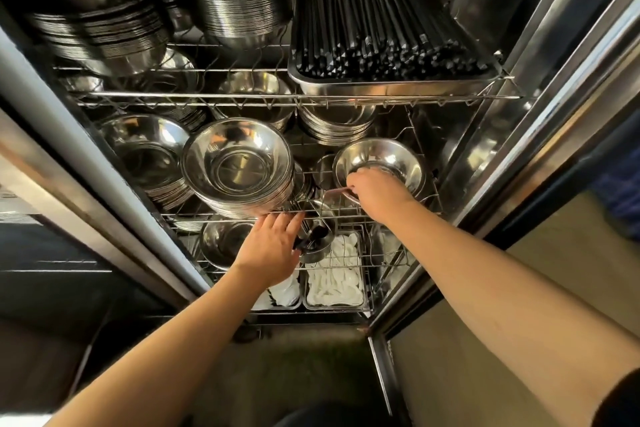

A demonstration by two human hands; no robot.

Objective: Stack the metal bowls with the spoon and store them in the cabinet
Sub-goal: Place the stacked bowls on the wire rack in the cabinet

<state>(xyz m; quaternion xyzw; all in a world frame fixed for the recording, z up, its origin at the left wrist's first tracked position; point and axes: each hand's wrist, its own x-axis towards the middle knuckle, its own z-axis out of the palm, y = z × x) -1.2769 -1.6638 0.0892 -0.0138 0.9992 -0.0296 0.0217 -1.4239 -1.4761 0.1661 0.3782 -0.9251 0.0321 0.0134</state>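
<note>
Right hand (375, 192) gripping metal bowl (379, 163) — left hand (270, 250) open, no readable writing

I count two hands in view, left hand (273, 246) and right hand (375, 192). Three wire shelves (242, 99). One steel tray (391, 85) of black chopsticks (388, 35), too many to count. Bowl stacks: three on the top shelf, at least six on the middle one. One single bowl (379, 158). Two trays of white items (334, 274).

Right hand (375, 192) seemingly gripping bowl (379, 158)
</note>
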